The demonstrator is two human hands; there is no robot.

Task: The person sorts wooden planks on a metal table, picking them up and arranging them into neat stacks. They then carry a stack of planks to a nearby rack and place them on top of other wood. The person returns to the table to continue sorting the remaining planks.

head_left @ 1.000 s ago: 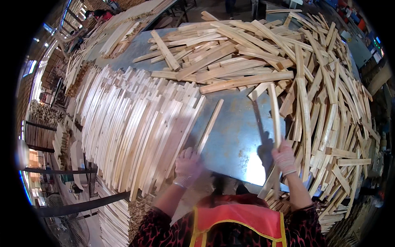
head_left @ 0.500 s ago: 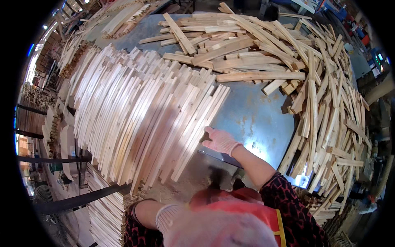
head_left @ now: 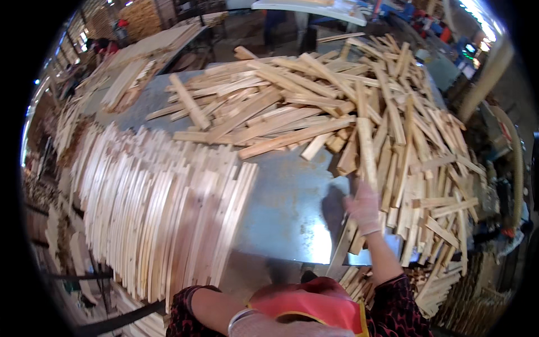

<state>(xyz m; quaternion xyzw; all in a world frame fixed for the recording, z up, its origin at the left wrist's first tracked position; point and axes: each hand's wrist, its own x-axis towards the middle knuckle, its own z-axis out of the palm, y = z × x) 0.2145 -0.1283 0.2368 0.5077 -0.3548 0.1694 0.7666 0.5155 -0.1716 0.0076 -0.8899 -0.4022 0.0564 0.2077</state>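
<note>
My right hand (head_left: 364, 210), in a pale pinkish glove, reaches out to the loose pile of wooden strips (head_left: 387, 146) on the right. Its thumb stands apart from the fingers, which lie at the lower end of a long strip (head_left: 366, 146). Whether they touch it is unclear. A dark shadow falls on the metal tabletop (head_left: 286, 196) beside this hand. Low in the picture, close to my body, is my left hand (head_left: 286, 327), gloved and blurred, its fingers cut off by the lower edge. Left of the bare metal, pale strips stand packed side by side in a row (head_left: 163, 213).
More boards (head_left: 123, 81) lie on the table's far left part. A white-topped table (head_left: 314, 8) stands beyond the pile. Stacked strips (head_left: 438, 289) sit below the table's right side. A dark bar (head_left: 120, 319) crosses the lower left. A thick hose (head_left: 514, 163) hangs at far right.
My right hand has left the near end of the packed row and moved right to the loose pile. The view has swung right. My left hand stays low near my body.
</note>
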